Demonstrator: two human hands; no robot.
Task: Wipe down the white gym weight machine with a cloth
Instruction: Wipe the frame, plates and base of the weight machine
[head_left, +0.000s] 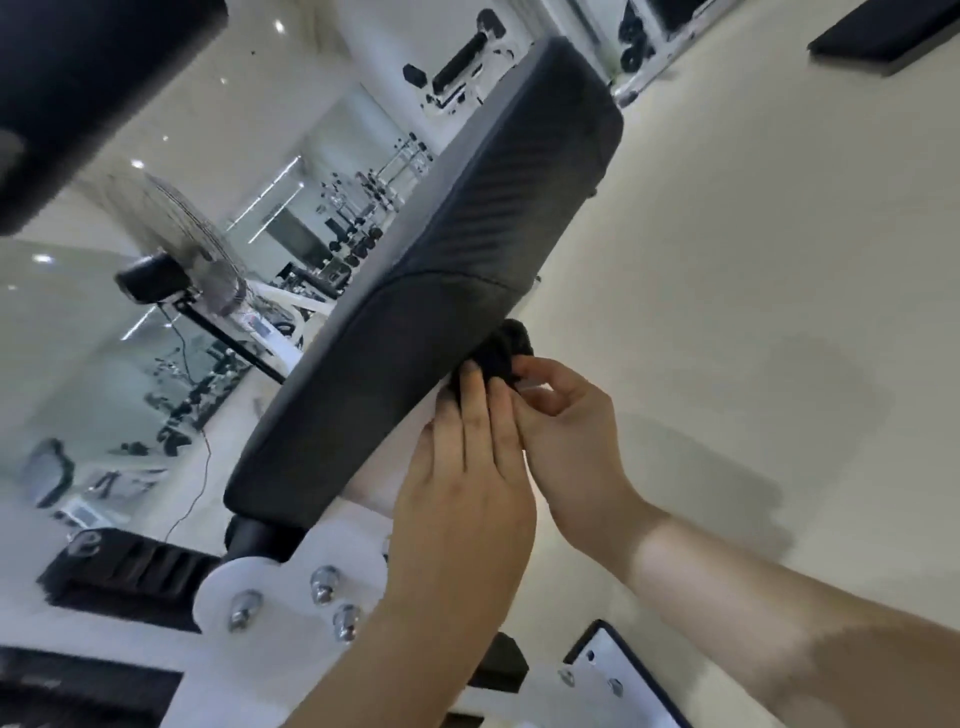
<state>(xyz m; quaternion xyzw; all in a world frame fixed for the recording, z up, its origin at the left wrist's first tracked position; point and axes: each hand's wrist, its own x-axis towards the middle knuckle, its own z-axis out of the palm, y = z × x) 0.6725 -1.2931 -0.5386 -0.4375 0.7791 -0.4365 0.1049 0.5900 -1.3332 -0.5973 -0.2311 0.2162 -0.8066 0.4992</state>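
While my head is tilted, the fan (200, 244) stands far on the left, and the black pad (431, 291) of the white gym weight machine (291, 582) crosses the middle. My left hand (462, 483) lies flat with its fingers pressed on the dark cloth (506, 353), to keep it against the pad's lower edge. My right hand (566, 415), just beside, pinches the cloth between thumb and fingers, probably to bunch it for wiping.
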